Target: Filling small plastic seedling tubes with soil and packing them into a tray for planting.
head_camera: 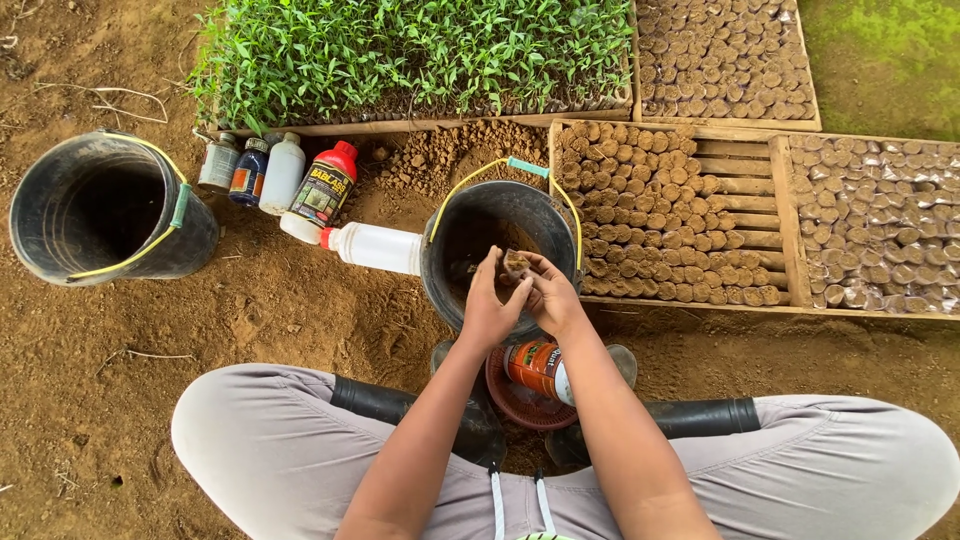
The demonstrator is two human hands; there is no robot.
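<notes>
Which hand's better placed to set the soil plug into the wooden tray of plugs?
Probably right. Both hands, left hand and right hand, hold the soil plug over the bucket; the tray lies on the right.

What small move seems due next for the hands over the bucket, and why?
Probably set the small soil plug into the bare slatted part of the wooden tray: both the left hand and the right hand hold it above the black bucket, and finished plugs fill the tray's rows alongside.

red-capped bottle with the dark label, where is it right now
In the head view the red-capped bottle stands upper left of centre, between the white bottle and the soil pile, just below the seedling tray.
</notes>
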